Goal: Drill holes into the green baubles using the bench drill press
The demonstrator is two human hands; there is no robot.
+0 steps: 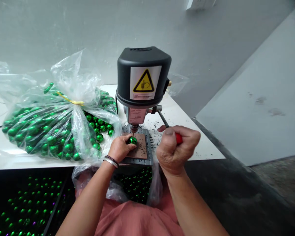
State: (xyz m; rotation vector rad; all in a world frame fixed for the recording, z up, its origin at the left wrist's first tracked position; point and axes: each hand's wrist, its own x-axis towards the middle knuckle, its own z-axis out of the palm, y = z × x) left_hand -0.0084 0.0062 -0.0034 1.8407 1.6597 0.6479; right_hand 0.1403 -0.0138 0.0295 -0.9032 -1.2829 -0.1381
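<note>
the left hand [119, 147] pinches a green ball [132, 141] under the drill press [144, 77], the right hand [178, 146] grasps its lever [163, 118], this ball seemingly mid-drilling, while whether bagged balls [52, 150] left of it are drilled cannot be told

The person's left hand [120, 147] pinches a shiny green ball [132, 140] directly beneath the bit of a drill press [144, 82], over a brown board [142, 151]. The right hand [177, 146], alongside, is curled around the red end of the press's lever [163, 118]. Left of the left hand sits a clear bag [79, 127] of green balls, tied in yellow. Dark chips litter the white table [207, 154] beyond the right hand.
</note>
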